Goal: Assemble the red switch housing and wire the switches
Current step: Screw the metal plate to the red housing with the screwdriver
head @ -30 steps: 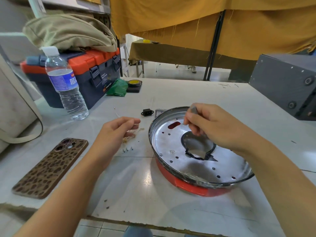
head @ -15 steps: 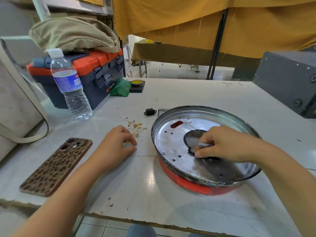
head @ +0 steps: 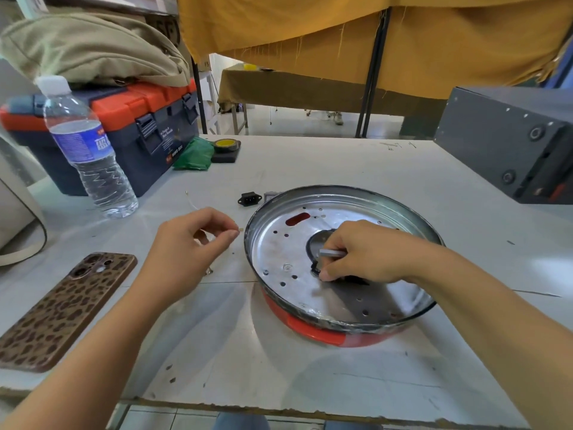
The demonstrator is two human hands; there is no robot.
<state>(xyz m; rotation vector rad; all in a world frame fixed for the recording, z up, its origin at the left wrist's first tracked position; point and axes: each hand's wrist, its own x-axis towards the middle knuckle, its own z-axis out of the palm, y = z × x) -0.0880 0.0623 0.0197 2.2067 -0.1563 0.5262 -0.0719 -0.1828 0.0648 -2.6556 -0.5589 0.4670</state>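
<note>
While the round red-sided housing with its shiny perforated metal plate (head: 280,252) sits on the scuffed white table (head: 310,377), the right hand (head: 369,252) reaches into its centre, fingers curled round a small grey metal tool (head: 330,252) beside the dark round opening. Just left of the rim, the left hand (head: 189,252) pinches a thin pale wire end (head: 239,230) between thumb and forefinger. Half a second ago that hand lay low on the table; now it is raised. A small black plastic socket (head: 249,199) lies behind.
</note>
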